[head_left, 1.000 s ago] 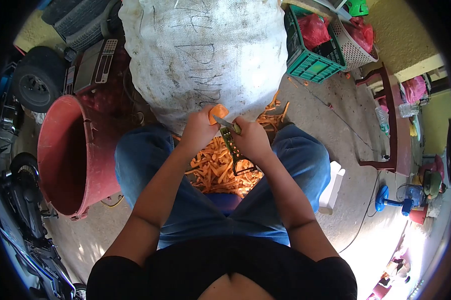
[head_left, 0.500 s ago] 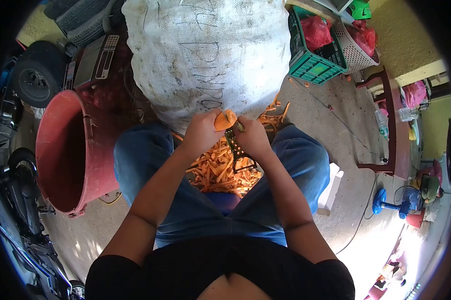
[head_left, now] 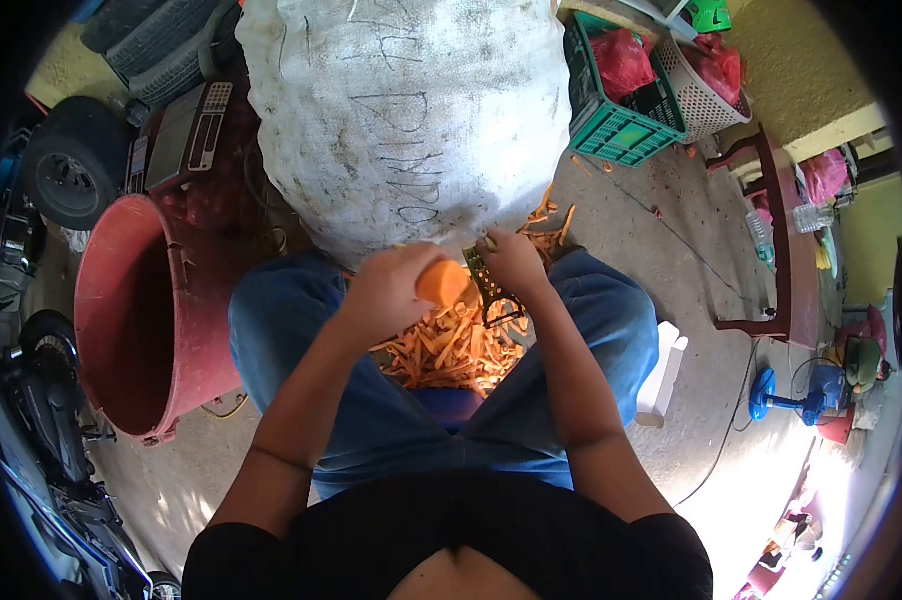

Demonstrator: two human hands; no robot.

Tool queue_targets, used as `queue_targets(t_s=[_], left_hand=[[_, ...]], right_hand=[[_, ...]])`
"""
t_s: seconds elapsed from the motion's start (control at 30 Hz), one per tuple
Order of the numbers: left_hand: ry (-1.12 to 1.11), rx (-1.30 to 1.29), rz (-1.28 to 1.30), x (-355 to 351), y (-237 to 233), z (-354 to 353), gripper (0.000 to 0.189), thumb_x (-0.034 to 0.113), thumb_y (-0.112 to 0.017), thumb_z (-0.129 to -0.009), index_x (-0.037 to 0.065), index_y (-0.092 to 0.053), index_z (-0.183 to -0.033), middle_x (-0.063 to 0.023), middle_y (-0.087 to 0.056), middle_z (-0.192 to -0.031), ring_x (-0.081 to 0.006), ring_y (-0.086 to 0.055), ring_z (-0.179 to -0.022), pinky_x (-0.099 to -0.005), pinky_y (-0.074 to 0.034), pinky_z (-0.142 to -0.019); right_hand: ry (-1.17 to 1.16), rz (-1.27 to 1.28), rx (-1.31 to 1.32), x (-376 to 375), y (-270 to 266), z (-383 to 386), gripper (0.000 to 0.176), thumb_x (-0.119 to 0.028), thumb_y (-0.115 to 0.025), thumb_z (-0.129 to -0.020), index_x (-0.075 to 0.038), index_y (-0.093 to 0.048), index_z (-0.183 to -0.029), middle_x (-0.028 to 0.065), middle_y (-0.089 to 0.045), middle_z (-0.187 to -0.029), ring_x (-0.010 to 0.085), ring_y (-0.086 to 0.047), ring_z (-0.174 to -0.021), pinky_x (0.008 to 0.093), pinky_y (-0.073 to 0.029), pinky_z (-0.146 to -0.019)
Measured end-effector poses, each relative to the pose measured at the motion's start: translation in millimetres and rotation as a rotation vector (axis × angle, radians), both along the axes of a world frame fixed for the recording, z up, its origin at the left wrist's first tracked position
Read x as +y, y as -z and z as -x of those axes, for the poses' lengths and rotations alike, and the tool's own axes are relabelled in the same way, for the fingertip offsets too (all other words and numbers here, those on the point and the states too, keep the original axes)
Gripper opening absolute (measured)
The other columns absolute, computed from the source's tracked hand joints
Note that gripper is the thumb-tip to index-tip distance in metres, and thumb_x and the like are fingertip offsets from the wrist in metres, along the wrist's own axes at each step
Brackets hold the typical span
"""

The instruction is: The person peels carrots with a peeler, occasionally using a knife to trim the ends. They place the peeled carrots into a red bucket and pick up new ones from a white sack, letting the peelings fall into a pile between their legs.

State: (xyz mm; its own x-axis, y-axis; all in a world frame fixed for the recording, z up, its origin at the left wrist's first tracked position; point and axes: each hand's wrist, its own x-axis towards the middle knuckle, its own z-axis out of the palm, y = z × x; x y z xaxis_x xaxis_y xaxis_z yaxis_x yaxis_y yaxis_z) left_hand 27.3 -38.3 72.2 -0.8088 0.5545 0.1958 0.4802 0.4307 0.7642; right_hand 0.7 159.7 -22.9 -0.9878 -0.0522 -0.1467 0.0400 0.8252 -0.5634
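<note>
My left hand (head_left: 383,297) is closed around a thick orange carrot (head_left: 443,284), its blunt round end facing me. To the right, my right hand (head_left: 516,265) grips a dark peeler (head_left: 484,282) with holes along its body and an open frame at its lower end. A small gap lies between the peeler and the carrot. Beneath both hands, between my knees, orange peelings (head_left: 451,350) are heaped over a dark blue container (head_left: 449,407). My fingers hide part of the carrot and of the peeler.
A big white sack (head_left: 411,120) with handwriting stands just ahead. Left of my leg is a tilted red barrel (head_left: 196,310). A green crate (head_left: 631,135) and a white basket (head_left: 701,95) stand at back right. A blue fan (head_left: 763,395) sits at far right.
My left hand has drawn the carrot down and slightly left, turning its end toward me. My right hand has shifted slightly right with the peeler, so the two have moved apart.
</note>
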Motion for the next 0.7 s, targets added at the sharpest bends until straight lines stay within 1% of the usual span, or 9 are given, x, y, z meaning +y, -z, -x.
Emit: queue_targets(t_s=[0.13, 0.23, 0.27, 0.3, 0.33, 0.43, 0.5, 0.57, 0.7], left_hand=[[-0.372, 0.187, 0.136, -55, -16, 4, 0.041, 0.009, -0.061, -0.059, 0.005, -0.046, -0.097, -0.0157, -0.054, -0.085, -0.0337, -0.053, -0.077, -0.0366, -0.043, -0.064], [-0.734, 0.164, 0.285, -116, -55, 8, 0.03, 0.018, -0.056, -0.074, 0.004, -0.045, -0.098, -0.018, -0.054, -0.085, -0.0349, -0.053, -0.079, -0.0388, -0.043, -0.065], [-0.833, 0.303, 0.392, -151, -52, 12, 0.03, 0.022, -0.053, -0.077, 0.003, -0.044, -0.098, -0.0186, -0.055, -0.085, -0.0355, -0.053, -0.078, -0.0397, -0.042, -0.065], [-1.06, 0.133, 0.641, -171, -60, 10, 0.035, 0.027, -0.052, -0.077, 0.004, -0.043, -0.101, -0.0197, -0.055, -0.082, -0.0358, -0.054, -0.077, -0.0401, -0.042, -0.065], [-1.11, 0.07, 0.895, -192, -66, 8, 0.039, 0.029, -0.053, -0.075, 0.006, -0.042, -0.105, -0.019, -0.052, -0.091, -0.0344, -0.052, -0.083, -0.0419, -0.042, -0.069], [-1.086, 0.365, 1.115, -205, -67, 3, 0.043, 0.029, -0.054, -0.072, 0.01, -0.041, -0.109, -0.017, -0.045, -0.101, -0.0337, -0.047, -0.093, -0.0443, -0.04, -0.073], [-0.992, 0.33, 0.985, -198, -73, 15, 0.044, 0.025, -0.055, -0.071, 0.011, -0.041, -0.111, -0.0144, -0.038, -0.107, -0.0335, -0.041, -0.099, -0.0432, -0.038, -0.078], [-0.626, 0.433, 0.764, -182, -88, 40, 0.043, 0.021, -0.056, -0.072, 0.011, -0.041, -0.111, -0.0147, -0.039, -0.107, -0.0329, -0.041, -0.098, -0.0399, -0.035, -0.082], [-0.435, 0.657, 0.423, -140, -125, 138, 0.035, 0.019, -0.058, -0.072, 0.009, -0.048, -0.104, -0.0135, -0.043, -0.104, -0.0274, -0.042, -0.099, -0.0338, -0.034, -0.084]], right_hand=[[-0.074, 0.018, 0.05, 2, -16, 3, 0.021, -0.022, -0.049, -0.073, -0.002, -0.052, -0.076, 0.02, -0.055, -0.072, 0.0367, -0.052, -0.07, 0.0436, -0.041, -0.064], [-0.105, 0.022, 0.114, 10, -38, -1, 0.02, -0.021, -0.051, -0.073, -0.002, -0.052, -0.076, 0.0193, -0.055, -0.068, 0.0367, -0.052, -0.068, 0.0432, -0.041, -0.061], [-0.099, 0.082, 0.113, 14, -50, -2, 0.019, -0.021, -0.052, -0.074, -0.002, -0.052, -0.078, 0.0198, -0.054, -0.067, 0.0365, -0.052, -0.067, 0.0407, -0.041, -0.059], [-0.093, 0.14, 0.11, 19, -60, -3, 0.019, -0.02, -0.052, -0.076, -0.002, -0.052, -0.079, 0.0204, -0.053, -0.065, 0.0364, -0.051, -0.066, 0.0383, -0.04, -0.057], [-0.068, 0.176, 0.166, 23, -66, -4, 0.02, -0.02, -0.052, -0.075, 0.0, -0.052, -0.077, 0.0186, -0.053, -0.06, 0.0327, -0.053, -0.059, 0.0386, -0.04, -0.055], [0.002, 0.391, 0.143, 32, -85, -9, 0.021, -0.02, -0.051, -0.077, 0.0, -0.053, -0.079, 0.0167, -0.051, -0.057, 0.0251, -0.052, -0.053, 0.0339, -0.039, -0.052], [0.029, 0.474, 0.147, 33, -91, -12, 0.021, -0.02, -0.051, -0.079, 0.0, -0.054, -0.081, 0.0149, -0.049, -0.054, 0.0184, -0.05, -0.05, 0.0301, -0.038, -0.052], [-0.03, 0.516, 0.133, 39, -93, -13, 0.021, -0.02, -0.05, -0.08, 0.001, -0.054, -0.081, 0.0147, -0.05, -0.055, 0.0171, -0.05, -0.052, 0.0294, -0.038, -0.053], [0.033, 0.527, 0.031, 56, -65, -5, 0.025, -0.023, -0.049, -0.08, 0.001, -0.054, -0.082, 0.0134, -0.051, -0.057, 0.0167, -0.05, -0.055, 0.0294, -0.038, -0.055]])
